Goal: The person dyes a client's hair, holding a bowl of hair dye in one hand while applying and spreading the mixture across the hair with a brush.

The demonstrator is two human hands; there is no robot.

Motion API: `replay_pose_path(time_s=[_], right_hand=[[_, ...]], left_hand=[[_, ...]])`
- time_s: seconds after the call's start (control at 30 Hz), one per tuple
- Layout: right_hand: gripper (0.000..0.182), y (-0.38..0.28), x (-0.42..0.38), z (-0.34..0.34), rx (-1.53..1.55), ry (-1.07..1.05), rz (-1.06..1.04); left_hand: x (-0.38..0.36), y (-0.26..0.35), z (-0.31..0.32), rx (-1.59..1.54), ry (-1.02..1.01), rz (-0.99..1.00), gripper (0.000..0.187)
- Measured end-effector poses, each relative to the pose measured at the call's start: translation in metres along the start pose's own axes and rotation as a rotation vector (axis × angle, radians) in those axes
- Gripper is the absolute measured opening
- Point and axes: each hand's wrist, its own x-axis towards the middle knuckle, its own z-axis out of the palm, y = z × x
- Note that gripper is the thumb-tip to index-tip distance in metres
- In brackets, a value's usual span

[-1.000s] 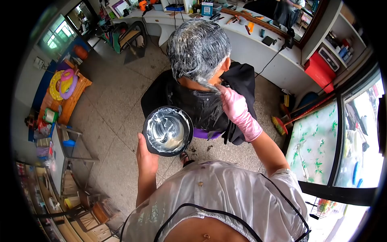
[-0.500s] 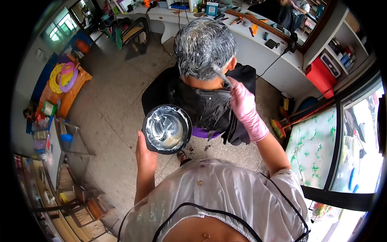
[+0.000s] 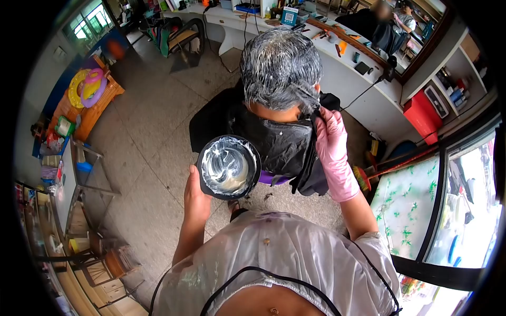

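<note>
Gloved fingers [image 3: 331,117] of the right hand [image 3: 334,142], in pink, are closed around the handle of a brush [image 3: 305,95] in the head view. Its bristles, partly blurred, lie against the cream-streaked hair [image 3: 279,63] of a seated person, behind the right ear and near the nape. Bare, the left hand [image 3: 198,197] grips a black bowl [image 3: 257,167] from its near left side, thumb up along the rim; how its other fingers curl beneath, I cannot tell. White cream [image 3: 225,160] smears the inside of the bowl, which is held tilted toward the camera, just behind the person's black cape [image 3: 216,118]. A purple seat [image 3: 272,178] shows under the cape. Beyond the person, a white surface [image 3: 389,89] carries small tools, with a mirror [image 3: 363,29] behind it. At left lie 3 or so inflatable rings [image 3: 77,90].
</note>
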Motion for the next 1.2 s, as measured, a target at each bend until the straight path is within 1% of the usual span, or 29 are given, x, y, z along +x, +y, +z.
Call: replay_pose_path(time_s=[0.03,0.07,0.1,0.17,0.2,0.23,0.3,0.33,0.37,0.43,0.47,0.5,0.57,0.63,0.7,0.73,0.77,0.87,0.9,0.97,1.0,1.03,1.1,1.13,1.17,1.2], right_hand=[[0.004,-0.003,0.003,-0.005,0.002,-0.076,-0.032],[0.019,-0.003,0.006,-0.017,-0.143,-0.089,0.004],[0.019,-0.002,0.008,-0.023,-0.144,-0.090,0.003],[0.040,0.000,0.009,-0.029,-1.389,-0.361,-0.838],[0.047,0.000,0.011,-0.026,-1.413,-0.366,-0.981],[0.047,0.000,0.010,-0.028,-1.414,-0.371,-0.979],[0.044,0.000,0.004,-0.036,-1.682,-0.381,-0.913],[0.044,0.003,0.003,-0.041,-1.770,-0.392,-0.876],[0.044,0.004,0.001,-0.044,-1.771,-0.391,-0.879],[0.043,0.006,-0.005,-0.045,-1.920,-0.454,-0.726],[0.040,0.006,-0.007,-0.042,-1.779,-0.453,-0.755],[0.040,0.005,-0.006,-0.032,-1.779,-0.457,-0.755],[0.037,0.009,-0.005,-0.013,-1.472,-0.297,-0.934],[0.040,0.018,0.006,-0.015,-1.529,-0.285,-0.951],[0.046,0.031,0.014,-0.016,-1.610,-0.351,-0.992],[0.048,0.035,0.015,-0.015,-1.650,-0.381,-0.977],[0.044,0.043,0.019,-0.015,-1.719,-0.394,-0.977],[0.035,0.052,0.016,-0.005,-1.913,-0.398,-0.889],[0.035,0.053,0.014,-0.004,-1.916,-0.395,-0.888],[0.036,0.053,0.009,-0.004,-2.020,-0.422,-0.838],[0.039,0.048,0.007,-0.004,-2.018,-0.444,-0.794],[0.039,0.040,0.005,-0.005,-2.020,-0.441,-0.794],[0.043,0.022,0.003,-0.011,-1.902,-0.564,-0.904],[0.045,0.016,0.002,-0.013,-1.846,-0.577,-0.973],[0.045,0.011,0.006,-0.015,-1.705,-0.606,-1.066],[0.045,0.009,0.008,-0.021,-1.709,-0.560,-1.075]], left_hand=[[0.000,0.000,-0.001,-0.003,-0.020,-0.008,0.055],[0.000,0.000,-0.001,-0.003,-0.021,-0.008,0.055],[0.001,-0.001,0.000,-0.009,-0.027,0.000,0.055],[0.001,-0.001,0.000,-0.016,-0.033,0.009,0.055],[0.000,-0.001,0.002,-0.019,-0.031,0.019,0.054],[0.000,-0.001,0.002,-0.022,-0.028,0.027,0.054],[0.000,-0.002,-0.002,-0.017,-0.029,0.015,0.054],[0.000,-0.002,-0.003,-0.010,-0.035,0.006,0.054],[0.000,-0.002,-0.002,-0.011,-0.037,0.008,0.054],[-0.001,-0.001,0.000,-0.025,-0.014,0.015,0.055],[-0.001,-0.001,0.000,-0.027,-0.013,0.016,0.055],[0.000,-0.001,-0.001,-0.026,-0.030,0.031,0.055],[-0.001,-0.002,-0.005,-0.022,-0.037,0.038,0.056],[-0.001,-0.003,-0.008,-0.036,-0.012,0.012,0.056],[-0.001,-0.005,-0.011,-0.044,-0.006,0.016,0.055],[-0.001,-0.006,-0.012,-0.051,0.001,0.019,0.055],[-0.001,-0.006,-0.013,-0.051,-0.001,0.015,0.055],[-0.002,-0.005,-0.012,-0.024,-0.007,0.023,0.055],[-0.002,-0.003,-0.011,-0.023,-0.009,0.021,0.055],[-0.002,-0.001,-0.010,-0.008,0.002,0.014,0.055],[-0.001,-0.001,-0.010,-0.008,-0.001,0.013,0.055],[-0.001,-0.002,-0.011,-0.014,-0.001,0.010,0.055],[0.000,-0.003,-0.012,-0.021,0.000,0.001,0.055],[0.000,-0.002,-0.013,-0.009,-0.011,0.003,0.057],[0.001,-0.002,-0.013,0.002,-0.022,0.006,0.059],[0.001,-0.003,-0.013,-0.001,-0.021,0.004,0.059]])
